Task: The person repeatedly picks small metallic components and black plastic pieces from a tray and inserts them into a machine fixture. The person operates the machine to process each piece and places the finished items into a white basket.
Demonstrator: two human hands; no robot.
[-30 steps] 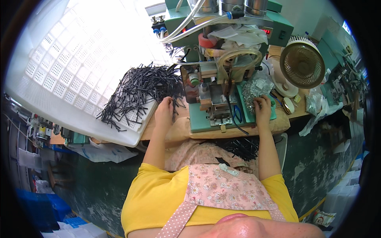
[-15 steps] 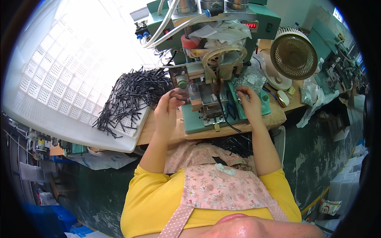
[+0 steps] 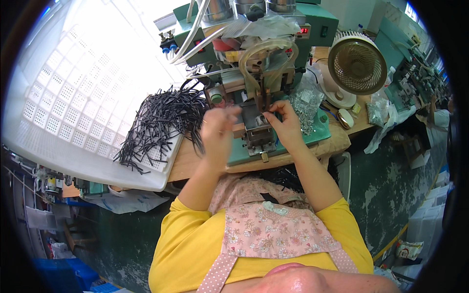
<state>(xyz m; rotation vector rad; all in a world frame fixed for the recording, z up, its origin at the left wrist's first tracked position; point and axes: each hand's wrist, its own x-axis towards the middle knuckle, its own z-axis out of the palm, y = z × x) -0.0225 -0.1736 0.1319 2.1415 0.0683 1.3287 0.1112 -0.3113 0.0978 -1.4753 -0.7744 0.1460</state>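
My right hand [image 3: 287, 125] is at the work area of a green bench press [image 3: 316, 30], its thumb and fingertips pinched together beside the metal block [image 3: 257, 128] under the press head. Whatever sits between those fingertips is too small to make out. Just left of the block is my left hand [image 3: 218, 131], raised and smeared by motion, so its grip is unclear. Close beside it lies a large heap of short black strips [image 3: 163, 115], spilling over the edge of a white perforated plastic basket [image 3: 63, 90]. A clear bag of small silvery metal parts [image 3: 305, 110] lies right of my right hand.
A round fan [image 3: 356, 66] stands on the bench to the right. Near it lie a computer mouse [image 3: 345, 118] and another bag of small parts [image 3: 376, 113]. More black strips [image 3: 286, 178] lie below the bench's front edge. Clear hoses [image 3: 207, 36] run over the press.
My right hand has moved left from the bag of metal parts to the press block. My left hand has shifted right and slightly down. The black strip hanging at the press front is gone from there.
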